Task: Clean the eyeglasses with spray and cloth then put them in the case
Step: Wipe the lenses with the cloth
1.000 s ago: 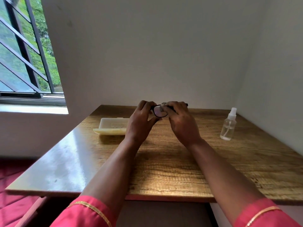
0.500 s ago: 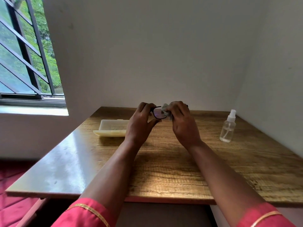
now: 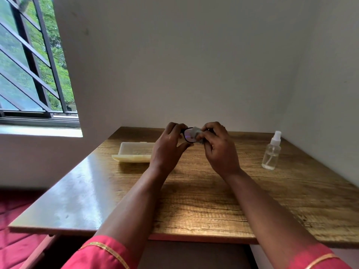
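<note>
Black-framed eyeglasses (image 3: 188, 135) are held up above the far middle of the wooden table (image 3: 194, 200). My left hand (image 3: 169, 146) grips the frame's left side, thumb under the rim. My right hand (image 3: 219, 146) pinches a small grey cloth (image 3: 196, 133) against one lens; the other lens and the temples are hidden behind my fingers. A pale yellow case (image 3: 134, 153) lies open on the table to the left of my hands. The clear spray bottle (image 3: 272, 152) with a white nozzle stands upright at the right.
White walls close off the table's far side and right side. A barred window (image 3: 33, 74) lies to the left. Red floor shows beyond the table's left edge.
The cloth has shifted across the lens under my right fingers, and more of it now shows. Both hands stay at the same spot above the table.
</note>
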{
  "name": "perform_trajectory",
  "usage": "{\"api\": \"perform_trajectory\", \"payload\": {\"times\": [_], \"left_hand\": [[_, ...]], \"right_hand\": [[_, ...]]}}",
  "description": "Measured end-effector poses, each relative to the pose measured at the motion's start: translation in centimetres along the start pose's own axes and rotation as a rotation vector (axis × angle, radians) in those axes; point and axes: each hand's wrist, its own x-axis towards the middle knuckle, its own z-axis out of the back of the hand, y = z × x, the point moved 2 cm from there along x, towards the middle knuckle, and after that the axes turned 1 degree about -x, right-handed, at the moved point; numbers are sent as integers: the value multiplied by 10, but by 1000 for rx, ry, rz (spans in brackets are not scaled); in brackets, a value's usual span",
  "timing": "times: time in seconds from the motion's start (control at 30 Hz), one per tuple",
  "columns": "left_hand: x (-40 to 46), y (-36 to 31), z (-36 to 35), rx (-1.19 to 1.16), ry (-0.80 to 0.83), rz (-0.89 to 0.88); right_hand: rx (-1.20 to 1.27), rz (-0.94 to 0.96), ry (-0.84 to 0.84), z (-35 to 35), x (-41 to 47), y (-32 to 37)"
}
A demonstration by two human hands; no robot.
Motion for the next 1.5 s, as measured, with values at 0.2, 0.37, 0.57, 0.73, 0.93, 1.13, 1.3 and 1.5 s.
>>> {"api": "perform_trajectory", "payload": {"times": [0.2,0.37,0.57,0.73,0.93,1.13,1.3,1.5], "left_hand": [[0,1,1,5,-9,7],[-1,0,-1,7,15,-6],[-1,0,1,-10,16,1],[-1,0,0,-20,14,-9],[-1,-1,2,-6,7,-10],[-2,-2,3,2,2,-10],[-1,-2,4,-11,-12,-8],[-3,-3,2,-27,9,-25]], "right_hand": [[27,102,182,-4,-2,10],[-122,90,65,-3,0,12],[-176,22,-126,9,1,3],[-125,67,87,-1,-1,2],[-30,158,172,-4,-3,11],[-178,168,139,-5,-1,7],[-258,117,71,-3,-1,3],[-193,232,171,-11,-6,13]]}}
